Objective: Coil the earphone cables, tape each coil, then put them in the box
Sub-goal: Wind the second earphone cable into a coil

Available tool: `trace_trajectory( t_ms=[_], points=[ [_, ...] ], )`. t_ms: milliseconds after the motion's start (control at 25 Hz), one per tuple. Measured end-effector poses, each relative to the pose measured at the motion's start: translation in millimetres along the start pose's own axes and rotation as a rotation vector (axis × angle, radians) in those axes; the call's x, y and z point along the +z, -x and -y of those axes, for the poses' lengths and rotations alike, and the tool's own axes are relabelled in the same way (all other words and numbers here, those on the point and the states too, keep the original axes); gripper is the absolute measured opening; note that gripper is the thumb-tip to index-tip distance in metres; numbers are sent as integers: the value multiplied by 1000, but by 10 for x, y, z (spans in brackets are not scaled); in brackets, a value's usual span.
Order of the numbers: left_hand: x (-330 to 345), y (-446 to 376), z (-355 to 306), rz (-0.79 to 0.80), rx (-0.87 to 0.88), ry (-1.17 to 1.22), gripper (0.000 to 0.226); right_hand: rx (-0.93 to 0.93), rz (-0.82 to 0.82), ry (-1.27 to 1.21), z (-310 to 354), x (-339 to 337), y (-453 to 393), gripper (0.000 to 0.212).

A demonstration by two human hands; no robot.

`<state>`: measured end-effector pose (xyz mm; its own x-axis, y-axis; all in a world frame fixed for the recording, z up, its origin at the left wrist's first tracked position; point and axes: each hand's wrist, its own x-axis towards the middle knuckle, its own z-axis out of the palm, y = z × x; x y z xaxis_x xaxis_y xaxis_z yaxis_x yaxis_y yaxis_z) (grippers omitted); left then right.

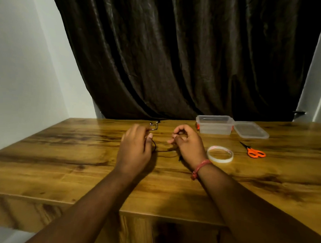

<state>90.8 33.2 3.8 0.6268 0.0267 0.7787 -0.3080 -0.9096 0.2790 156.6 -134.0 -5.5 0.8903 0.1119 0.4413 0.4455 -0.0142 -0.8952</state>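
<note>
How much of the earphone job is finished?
Only the setup looks done: the box sits open, its lid beside it. Right now the left hand and right hand hold the black earphone cable, working on it. The tape roll and scissors lie untouched, so taping and boxing remain.

Both forearms reach forward; left grip (134, 146) and right grip (187, 143) hover, fingers curled.

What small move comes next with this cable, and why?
Probably wind another loop: the left hand holds the earbud end of the black cable, the right hand pinches its slack, and tape and the open box lie untouched.
</note>
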Motion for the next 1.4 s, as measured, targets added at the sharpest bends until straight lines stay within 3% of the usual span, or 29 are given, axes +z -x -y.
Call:
trace_trajectory(
  t_ms=[320, 480, 640, 720, 800, 920, 1040, 1160, 1320, 1400],
  points=[
    [491, -183, 20, 25, 314, -146, 40, -69, 205, 33, -51, -59, -168, 22],
    [476, -157, 34, 62, 269, -196, 35, -40, 261, -11, 24, -41, -118, 13],
    [434, -170, 6, 50, 233, -253, 16, 45, 218, -420, 82, -89, -139, 12],
    [394, -171, -9, 6, 187, -212, 13, 109, 263, -480, 97, -148, -149, 12],
    [377, -166, 32, -7, 154, -181, 16, 56, 296, -207, 78, -204, -171, 9],
    [412, -158, 94, 113, 128, -109, 26, -207, 241, 345, 34, -212, -168, 10],
    [461, -153, 102, 213, 159, 26, 30, -441, 215, 553, 38, -186, -142, 10],
    [483, -128, 107, 229, 132, 208, 24, -520, 169, 618, 21, -174, -141, 9],
    [440, -109, 9, 395, -243, 983, 21, -484, 91, 529, 14, -155, -155, 10],
    [405, -124, -32, 420, -282, 1260, 19, -370, 81, 416, -19, -140, -180, 14]
  ],
)
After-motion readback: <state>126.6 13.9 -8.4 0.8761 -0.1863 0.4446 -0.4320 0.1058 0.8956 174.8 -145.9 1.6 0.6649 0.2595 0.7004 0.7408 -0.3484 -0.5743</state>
